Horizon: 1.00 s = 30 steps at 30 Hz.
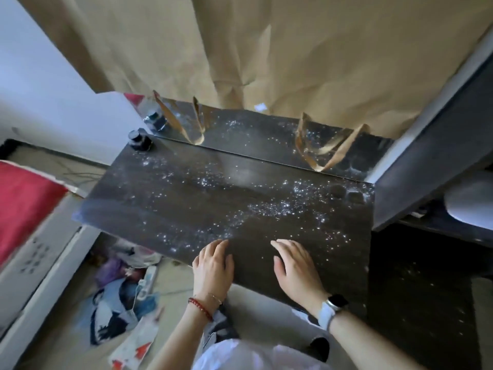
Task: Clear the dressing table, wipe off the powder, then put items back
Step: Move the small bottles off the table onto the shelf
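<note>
The dark dressing table fills the middle of the head view, speckled with white powder, thickest toward the right. One small dark jar stands at its far left corner, against the mirror. My left hand lies flat at the table's near edge with fingers straight, holding nothing. Just to its right, my right hand rests flat on the top the same way, a white watch on its wrist. Round bare marks show in the powder at the far right.
Brown paper covers the mirror above, with torn strips curling at its base. A white bed frame with red bedding stands on the left. Bags and papers litter the floor below the table. A dark cabinet rises on the right.
</note>
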{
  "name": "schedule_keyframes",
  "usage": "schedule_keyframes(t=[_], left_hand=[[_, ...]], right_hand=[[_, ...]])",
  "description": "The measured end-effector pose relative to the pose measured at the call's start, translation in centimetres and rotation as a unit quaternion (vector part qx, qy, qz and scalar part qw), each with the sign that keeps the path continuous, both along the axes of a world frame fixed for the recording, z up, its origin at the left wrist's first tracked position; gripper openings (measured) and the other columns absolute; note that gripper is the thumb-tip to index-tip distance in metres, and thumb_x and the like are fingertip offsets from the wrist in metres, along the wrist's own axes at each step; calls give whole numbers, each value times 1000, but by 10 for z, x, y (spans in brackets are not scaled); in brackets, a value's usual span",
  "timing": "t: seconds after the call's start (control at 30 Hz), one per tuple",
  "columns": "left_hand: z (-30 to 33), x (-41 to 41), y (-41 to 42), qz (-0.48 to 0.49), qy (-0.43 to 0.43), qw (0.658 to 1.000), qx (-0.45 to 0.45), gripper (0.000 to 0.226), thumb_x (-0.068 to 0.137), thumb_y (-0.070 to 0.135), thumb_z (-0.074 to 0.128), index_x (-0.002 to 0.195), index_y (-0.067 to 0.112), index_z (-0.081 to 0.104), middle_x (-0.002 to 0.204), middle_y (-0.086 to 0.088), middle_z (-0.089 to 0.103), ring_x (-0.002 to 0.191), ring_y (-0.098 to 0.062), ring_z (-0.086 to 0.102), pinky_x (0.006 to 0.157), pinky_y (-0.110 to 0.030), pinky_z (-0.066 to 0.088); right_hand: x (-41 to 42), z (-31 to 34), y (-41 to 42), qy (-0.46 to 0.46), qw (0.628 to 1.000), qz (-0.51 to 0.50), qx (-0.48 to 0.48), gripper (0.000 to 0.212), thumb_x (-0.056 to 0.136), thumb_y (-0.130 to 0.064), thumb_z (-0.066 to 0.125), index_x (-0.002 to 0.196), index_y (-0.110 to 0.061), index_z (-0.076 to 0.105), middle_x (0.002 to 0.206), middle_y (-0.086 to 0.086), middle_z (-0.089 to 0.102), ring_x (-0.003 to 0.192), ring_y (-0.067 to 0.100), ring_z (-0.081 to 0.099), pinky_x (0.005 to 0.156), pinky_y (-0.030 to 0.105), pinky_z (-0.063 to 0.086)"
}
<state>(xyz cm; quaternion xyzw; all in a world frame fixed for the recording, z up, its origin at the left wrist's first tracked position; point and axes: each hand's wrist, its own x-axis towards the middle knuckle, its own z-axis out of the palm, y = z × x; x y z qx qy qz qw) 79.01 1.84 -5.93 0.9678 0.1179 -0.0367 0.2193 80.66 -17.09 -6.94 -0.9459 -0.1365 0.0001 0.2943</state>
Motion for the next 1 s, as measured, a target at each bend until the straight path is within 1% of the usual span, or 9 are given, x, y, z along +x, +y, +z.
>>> schedule_keyframes(t=[0.07, 0.17, 0.33, 0.53, 0.67, 0.73, 0.83, 0.9, 1.0], left_hand=[[0, 9, 43, 21, -16, 1000, -9, 37, 85, 28, 40, 115, 18, 58, 120, -5, 58, 113, -28, 51, 94, -43, 39], [-2, 32, 117, 63, -19, 997, -33, 32, 87, 16, 49, 117, 15, 57, 123, -7, 56, 116, -28, 48, 96, -44, 38], [-2, 83, 235, 71, 7, 997, -22, 36, 88, 18, 49, 124, 13, 50, 132, -10, 48, 123, -30, 41, 99, -47, 36], [-17, 140, 324, 101, 62, 992, 38, 57, 91, 42, 39, 141, 21, 22, 154, -10, 11, 141, -29, 2, 112, -53, 7], [-47, 143, 346, 120, 118, 984, 58, 66, 88, 60, 17, 144, 28, 3, 155, -4, -7, 141, -26, -13, 112, -54, -10], [-55, 140, 346, 121, 99, 984, 82, 69, 83, 62, 10, 144, 28, 8, 156, -5, 1, 142, -26, -7, 111, -51, -12], [-60, 141, 346, 122, 73, 984, 106, 66, 84, 59, 22, 140, 24, 27, 151, -10, 25, 140, -30, 13, 110, -52, -3], [-62, 141, 348, 123, 63, 984, 114, 65, 84, 57, 28, 138, 23, 31, 149, -11, 30, 138, -29, 13, 109, -51, -3], [-63, 140, 347, 126, 61, 983, 116, 65, 83, 57, 30, 138, 24, 30, 148, -11, 30, 138, -29, 11, 109, -51, -4]], right_hand=[[18, 1, 41, 6, 1000, 22, -14, 38, 82, -26, 36, 109, -12, 60, 105, 5, 66, 102, 20, 57, 85, 37, 53], [49, 1, 118, 30, 998, 47, -26, 42, 83, -26, 33, 111, -10, 60, 108, 8, 65, 102, 26, 61, 86, 41, 52], [102, 5, 245, 76, 994, 78, -17, 40, 89, -19, 39, 124, -7, 51, 125, 11, 55, 117, 28, 49, 97, 44, 44], [184, 25, 340, 87, 991, 89, -44, 45, 91, -17, 46, 135, -11, 37, 137, 9, 43, 126, 26, 39, 104, 40, 35], [253, 32, 387, 88, 989, 82, -89, 55, 90, -19, 49, 140, -11, 25, 142, 11, 36, 129, 28, 34, 104, 44, 34], [282, 30, 407, 81, 989, 82, -90, 59, 89, -19, 52, 140, -10, 24, 143, 13, 32, 130, 30, 32, 104, 45, 34], [317, 20, 432, 70, 989, 80, -104, 64, 86, -18, 57, 140, -10, 22, 147, 15, 24, 134, 32, 25, 105, 47, 35], [335, 10, 443, 81, 982, 95, -139, 70, 86, -18, 57, 142, -13, 16, 151, 15, 15, 139, 30, 15, 107, 45, 32], [352, 0, 452, 108, 978, 113, -136, 65, 85, -14, 58, 139, -15, 21, 144, 17, 28, 134, 32, 25, 103, 47, 36]])
